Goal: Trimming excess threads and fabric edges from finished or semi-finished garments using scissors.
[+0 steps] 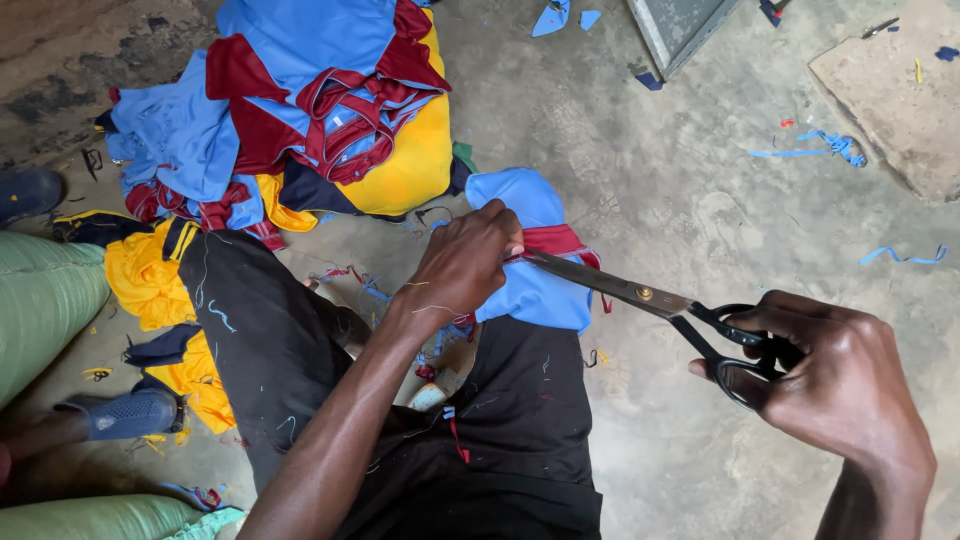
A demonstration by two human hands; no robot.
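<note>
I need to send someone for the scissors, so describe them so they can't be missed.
Start at the heap of blue, maroon and yellow garments on the concrete floor. Below it, the right hand grips the scissors: long steel blades, black looped handles, the only metal tool among soft cloth.

Heap of blue, maroon and yellow garments point(300, 110) on concrete floor point(650, 180), blue fabric scraps point(820, 145) scattered right, green sacks point(45, 290) at left, blue shoe point(125, 413), grey panel corner point(680, 25)

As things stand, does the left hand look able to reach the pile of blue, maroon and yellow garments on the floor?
Probably yes: the left hand grips the blue cloth on the knee, and the garment pile lies just beyond, with only bare floor between.
</note>
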